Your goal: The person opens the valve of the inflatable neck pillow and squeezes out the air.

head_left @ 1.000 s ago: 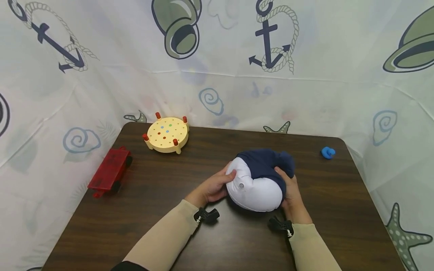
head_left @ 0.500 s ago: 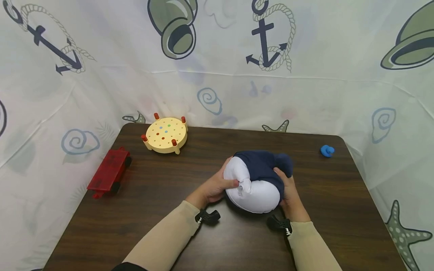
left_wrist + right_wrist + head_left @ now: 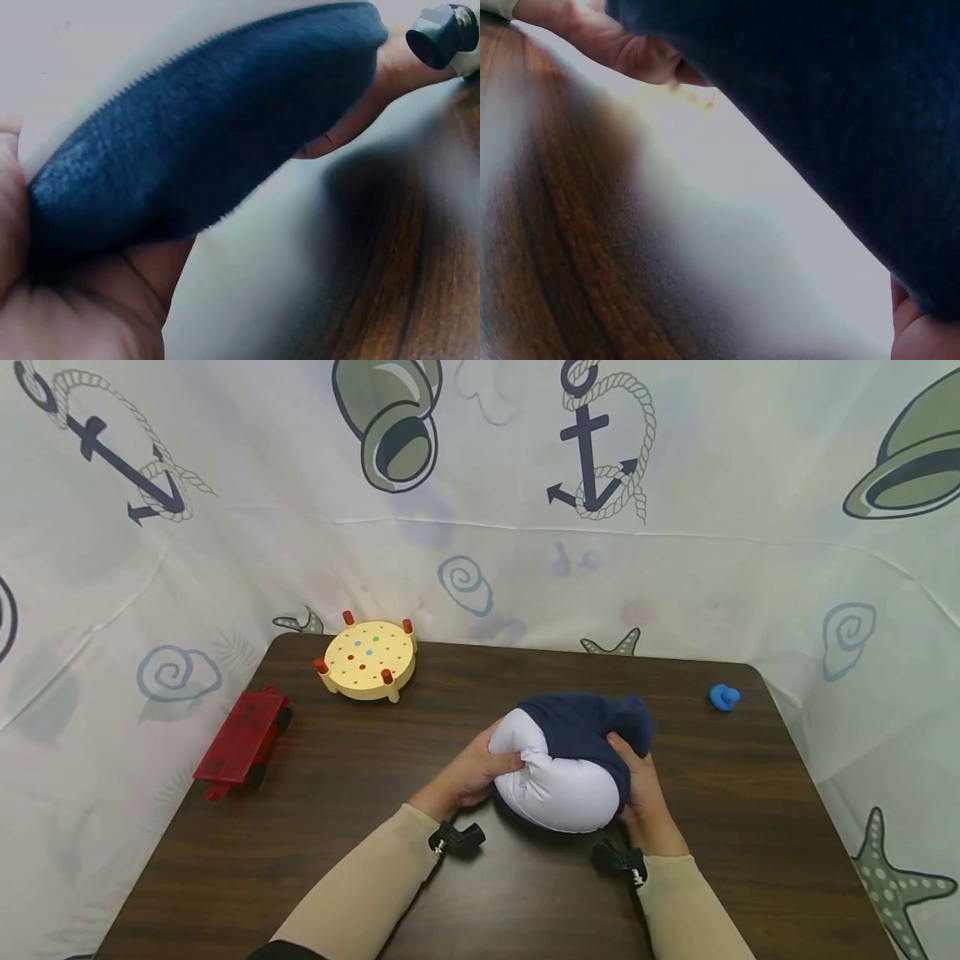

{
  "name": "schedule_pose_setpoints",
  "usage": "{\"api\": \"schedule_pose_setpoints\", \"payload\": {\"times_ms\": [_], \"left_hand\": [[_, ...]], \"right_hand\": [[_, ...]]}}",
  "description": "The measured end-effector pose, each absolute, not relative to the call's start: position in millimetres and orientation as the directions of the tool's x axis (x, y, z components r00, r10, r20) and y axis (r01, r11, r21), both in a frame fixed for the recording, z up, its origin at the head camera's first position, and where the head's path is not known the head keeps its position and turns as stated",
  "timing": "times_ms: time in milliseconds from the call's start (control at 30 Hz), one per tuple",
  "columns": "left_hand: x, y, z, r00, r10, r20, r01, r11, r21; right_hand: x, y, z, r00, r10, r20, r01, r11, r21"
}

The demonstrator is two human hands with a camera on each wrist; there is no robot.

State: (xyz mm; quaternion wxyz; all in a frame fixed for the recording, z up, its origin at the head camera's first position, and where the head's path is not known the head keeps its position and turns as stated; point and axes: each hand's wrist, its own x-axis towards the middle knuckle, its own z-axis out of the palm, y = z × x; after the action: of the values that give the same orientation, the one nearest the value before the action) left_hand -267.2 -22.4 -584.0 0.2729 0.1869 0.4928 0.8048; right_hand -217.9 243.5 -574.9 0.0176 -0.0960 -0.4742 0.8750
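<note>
Both hands hold a soft navy-and-white stuffed plush (image 3: 566, 793) above the dark wooden table (image 3: 465, 910) in the head view. My left hand (image 3: 477, 770) grips its white left side, the thumb pressed in so that the fabric puckers. On the other side, my right hand (image 3: 647, 793) grips the navy part, below a rounded navy nub. The left wrist view shows the plush's navy underside (image 3: 202, 127) resting against the left palm. In the right wrist view, navy fabric (image 3: 840, 97) fills the upper right. Several fingers of both hands are hidden behind the plush.
A red toy wagon (image 3: 243, 739) stands at the table's left edge. Behind it is a round yellow piece (image 3: 371, 656) with dots and red-tipped legs. A small blue knobbed thing (image 3: 724, 697) lies far right. A printed curtain (image 3: 510, 585) hangs behind the table.
The left thumb has sunk deeper into the white fabric, which now wrinkles around it. The plush has shifted slightly left and turned a little. Both hands keep their hold.
</note>
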Motion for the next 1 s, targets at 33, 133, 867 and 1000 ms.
{"api": "schedule_pose_setpoints", "payload": {"times_ms": [33, 133, 867, 1000], "left_hand": [[-267.2, -22.4, -584.1, -0.784, 0.62, 0.034, -0.248, -0.363, 0.898], [-267.9, -21.9, -585.6, -0.798, 0.603, 0.02, -0.245, -0.354, 0.903], [-269.6, -23.5, -587.4, -0.63, 0.777, -0.004, -0.399, -0.319, 0.86], [-268.6, -23.5, -587.8, -0.602, 0.798, -0.023, -0.417, -0.29, 0.861]], "right_hand": [[-217.9, 243.4, -575.6, -0.981, 0.121, -0.151, 0.061, -0.548, -0.834], [-218.9, 243.1, -577.2, -0.983, 0.109, -0.149, 0.065, -0.552, -0.832], [-223.2, 248.6, -570.1, -0.945, 0.246, -0.217, 0.085, -0.455, -0.887], [-222.0, 252.0, -570.9, -0.945, 0.25, -0.212, 0.09, -0.425, -0.901]]}}
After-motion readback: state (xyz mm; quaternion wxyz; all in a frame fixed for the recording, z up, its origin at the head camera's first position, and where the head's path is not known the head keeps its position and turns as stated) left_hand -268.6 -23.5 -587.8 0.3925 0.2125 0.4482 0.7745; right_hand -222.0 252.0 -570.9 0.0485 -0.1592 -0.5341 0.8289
